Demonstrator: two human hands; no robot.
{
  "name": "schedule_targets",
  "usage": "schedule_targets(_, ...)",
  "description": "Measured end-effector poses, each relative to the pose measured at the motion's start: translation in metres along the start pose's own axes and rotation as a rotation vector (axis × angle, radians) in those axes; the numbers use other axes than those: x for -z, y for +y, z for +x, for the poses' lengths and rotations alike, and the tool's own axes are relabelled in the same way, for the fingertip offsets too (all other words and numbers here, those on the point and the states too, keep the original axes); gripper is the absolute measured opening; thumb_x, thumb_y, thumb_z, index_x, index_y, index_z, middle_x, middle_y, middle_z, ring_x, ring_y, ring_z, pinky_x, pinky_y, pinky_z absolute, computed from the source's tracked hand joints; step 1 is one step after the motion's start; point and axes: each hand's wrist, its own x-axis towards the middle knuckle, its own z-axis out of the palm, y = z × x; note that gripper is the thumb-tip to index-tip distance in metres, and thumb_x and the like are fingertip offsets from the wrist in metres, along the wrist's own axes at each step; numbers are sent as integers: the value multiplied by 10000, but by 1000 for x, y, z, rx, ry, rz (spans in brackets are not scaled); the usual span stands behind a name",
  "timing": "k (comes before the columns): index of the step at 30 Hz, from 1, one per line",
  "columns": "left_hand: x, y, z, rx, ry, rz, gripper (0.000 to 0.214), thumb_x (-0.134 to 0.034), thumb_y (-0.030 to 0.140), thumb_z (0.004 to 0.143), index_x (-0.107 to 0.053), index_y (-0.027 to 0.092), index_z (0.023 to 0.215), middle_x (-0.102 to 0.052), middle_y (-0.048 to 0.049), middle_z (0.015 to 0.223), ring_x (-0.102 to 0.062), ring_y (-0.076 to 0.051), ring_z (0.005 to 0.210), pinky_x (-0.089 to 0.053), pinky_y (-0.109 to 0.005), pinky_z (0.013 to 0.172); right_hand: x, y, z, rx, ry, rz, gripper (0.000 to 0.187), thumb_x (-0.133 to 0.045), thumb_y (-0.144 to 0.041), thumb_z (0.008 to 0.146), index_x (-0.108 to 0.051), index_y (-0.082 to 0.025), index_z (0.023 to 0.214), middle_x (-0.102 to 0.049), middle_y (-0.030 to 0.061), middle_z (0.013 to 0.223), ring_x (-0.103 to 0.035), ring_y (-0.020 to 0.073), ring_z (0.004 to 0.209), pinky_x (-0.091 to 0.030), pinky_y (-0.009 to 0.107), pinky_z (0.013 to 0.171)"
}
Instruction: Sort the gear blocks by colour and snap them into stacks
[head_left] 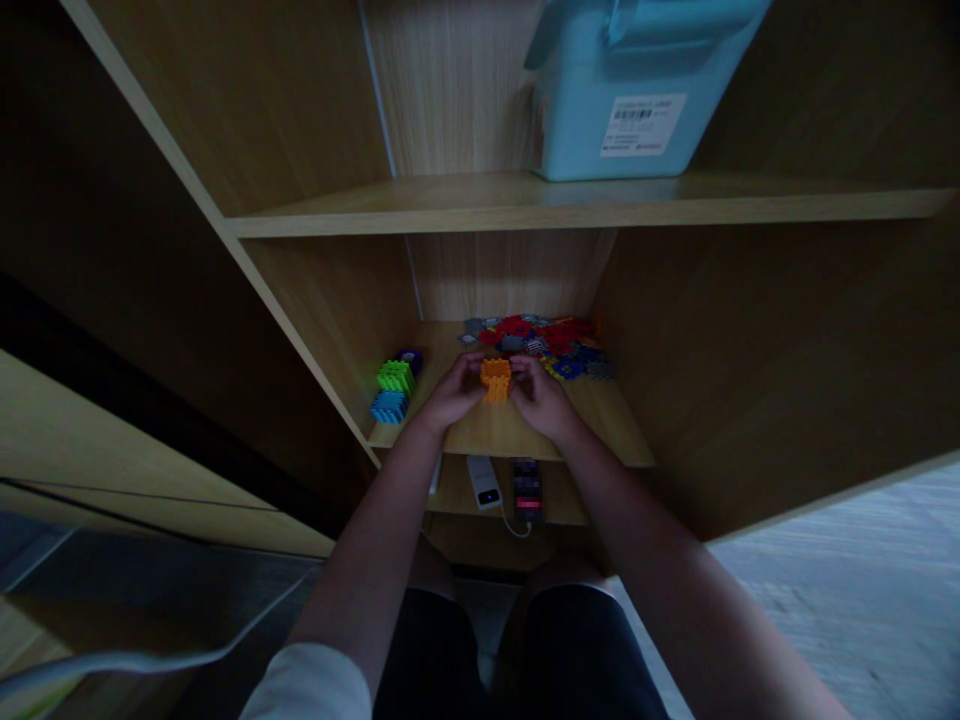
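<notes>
Showing a wooden shelf unit from above and in front, with both arms reaching into its middle compartment. Far left, low: a pale cable trails across a dark surface. At the left end of the middle shelf stand a blue block nearest the front edge, a green block just behind it, and a purple piece behind that, close to the side wall. The left hand lies just right of these blocks, its grip pressed against the left side of the orange block. The orange block, toothed along its top edge, stands upright near the middle of the shelf, between the two hands and in front of the pile; whether it rests on the board or is slightly lifted cannot be told. The right hand meets it from the opposite side, its grip pinching the block's right face. Behind and to the right, a loose pile of pieces, red, grey and blue, spreads towards the back wall. Below the shelf's front edge, on a lower board, a white device and a dark device lie side by side. Upper right: a light blue bin with a white label stands on the upper shelf. Lower right: pale floor.
</notes>
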Motion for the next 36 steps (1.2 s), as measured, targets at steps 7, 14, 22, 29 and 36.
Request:
schedule_targets(7,0,-1,-1,0,17,13,682,-802,329,828,-551,226,1454,-686,-115,1360,-651,-311,1303,-495,-518,1172,0,1,0,2,-8,0,403,-638,-392,1013,-542,-269,1385,-722,136,1319,-728,282,1144,-588,508,1054)
schedule_targets(14,0,2,0,-3,16,24,659,-808,323,825,-566,225,1430,-690,-118,1357,-653,-312,1302,-508,-511,1162,-2,4,-1,25,-2,3,393,-628,-351,1011,-532,-268,1384,-724,126,1305,-728,270,1120,-594,496,1039)
schedule_targets(22,0,7,-2,20,23,7,617,-770,305,842,-568,230,1420,-712,-103,1338,-682,-305,1278,-538,-506,1138,0,1,0,5,16,-18,361,-608,-346,1028,-538,-264,1373,-731,125,1287,-729,271,1129,-583,495,1055)
schedule_targets(29,0,1,0,3,13,29,642,-756,334,861,-535,228,1454,-689,-121,1375,-669,-305,1300,-534,-511,1142,0,-2,0,0,24,-9,350,-610,-373,1034,-542,-263,1360,-736,122,1279,-737,265,1094,-587,488,1037)
schedule_targets(36,0,0,0,0,19,41,611,-734,333,879,-539,237,1449,-686,-111,1371,-659,-300,1309,-516,-510,1159,0,0,-1,10,25,-20,360,-611,-387,1037,-537,-273,1371,-733,123,1294,-734,274,1126,-588,493,1042)
